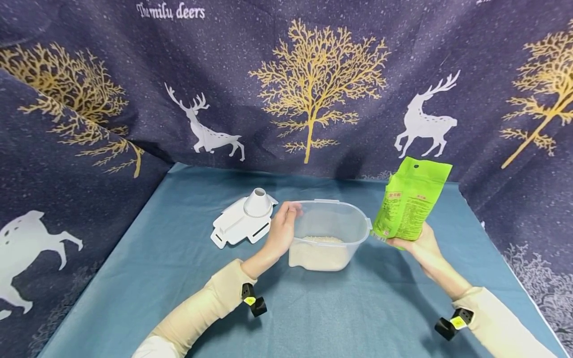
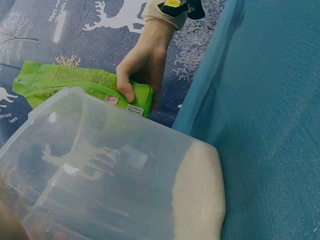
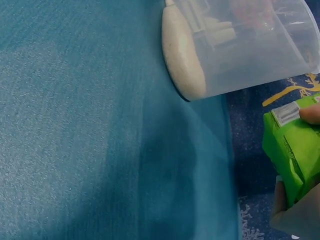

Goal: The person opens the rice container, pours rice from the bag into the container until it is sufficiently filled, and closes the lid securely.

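A clear plastic container [image 1: 331,219] stands on the table, with a layer of pale grains like rice [image 1: 322,254] across its bottom. My left hand [image 1: 282,227] grips its left rim, fingers over the edge. To the right of the container, my right hand [image 1: 424,248] holds a green printed bag [image 1: 409,201] by its lower end, above the table. The bag leans slightly, its top with the hang hole uppermost. In the right wrist view the thumb and fingers wrap round the bag's base [image 3: 295,145], which is apart from the container wall.
A white plastic lid [image 1: 237,226] with a cone-shaped spout [image 1: 258,203] lies left of the container. Blue cloth [image 1: 322,313] covers the table. A dark curtain [image 1: 224,64] printed with deer and trees hangs behind and at the sides.
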Available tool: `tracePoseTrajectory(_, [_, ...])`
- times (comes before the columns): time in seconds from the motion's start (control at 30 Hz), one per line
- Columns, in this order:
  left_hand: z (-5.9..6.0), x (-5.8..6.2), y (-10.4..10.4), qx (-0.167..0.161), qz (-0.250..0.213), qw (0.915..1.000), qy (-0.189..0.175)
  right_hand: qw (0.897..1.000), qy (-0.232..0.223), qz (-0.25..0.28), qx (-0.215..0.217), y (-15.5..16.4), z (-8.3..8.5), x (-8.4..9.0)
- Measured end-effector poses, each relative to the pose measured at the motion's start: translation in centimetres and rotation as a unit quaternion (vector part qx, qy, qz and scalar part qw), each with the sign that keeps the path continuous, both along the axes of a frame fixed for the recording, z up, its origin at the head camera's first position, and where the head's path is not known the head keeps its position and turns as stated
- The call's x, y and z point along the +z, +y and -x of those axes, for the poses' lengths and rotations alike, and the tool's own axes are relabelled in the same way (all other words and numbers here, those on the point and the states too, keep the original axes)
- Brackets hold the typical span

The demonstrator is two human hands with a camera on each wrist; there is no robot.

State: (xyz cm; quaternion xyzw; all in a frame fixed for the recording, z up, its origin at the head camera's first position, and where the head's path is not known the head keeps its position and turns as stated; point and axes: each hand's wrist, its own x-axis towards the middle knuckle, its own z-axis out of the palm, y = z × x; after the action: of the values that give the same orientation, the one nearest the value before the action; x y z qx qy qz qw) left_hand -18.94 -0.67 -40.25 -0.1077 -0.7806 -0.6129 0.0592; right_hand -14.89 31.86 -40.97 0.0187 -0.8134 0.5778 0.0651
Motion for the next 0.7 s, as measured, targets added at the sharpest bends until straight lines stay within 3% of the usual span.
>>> tracePoseTrajectory(0.4, [0.0,0.0,0.0,0.0,0.0,1.0,-0.007,0.998,0.014,-0.054,0.017,0.2,-0.2,1.2])
tracePoseTrajectory(0.7, [0.0,0.0,0.0,0.002,0.004,1.0,0.001,0.998,0.01,-0.029,0.063,0.1,-0.4,1.6])
